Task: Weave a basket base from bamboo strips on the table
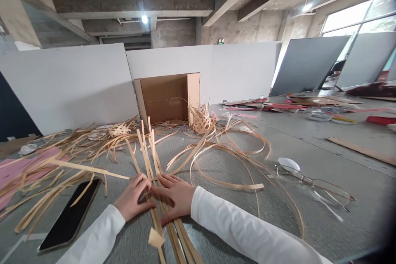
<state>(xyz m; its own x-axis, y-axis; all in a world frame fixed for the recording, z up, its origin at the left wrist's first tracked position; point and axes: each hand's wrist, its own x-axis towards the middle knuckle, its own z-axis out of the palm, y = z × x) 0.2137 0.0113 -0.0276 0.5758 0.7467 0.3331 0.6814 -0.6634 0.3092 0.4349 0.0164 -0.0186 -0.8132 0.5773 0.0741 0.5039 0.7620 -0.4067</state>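
Several long, flat bamboo-like strips [182,241] lie side by side on the grey floor, running away from me between my hands. One crosswise strip [93,168] comes in from the left and passes under the fingers of my left hand [136,198], which are curled and pinched at the crossing. Flat over the lengthwise strips rests my right hand [176,198], its fingers spread and pressing them down. A small pale square piece [156,237] sits on the near part of one strip. My palms hide much of the crossing.
Left of me lies a black phone [69,216] under loose strips, beside pink paper [31,169]. Eyeglasses [312,183] are on the right. Ahead are coiled strips [229,144], a woven ball [201,119], a cardboard box [193,95] and white panels [241,70].
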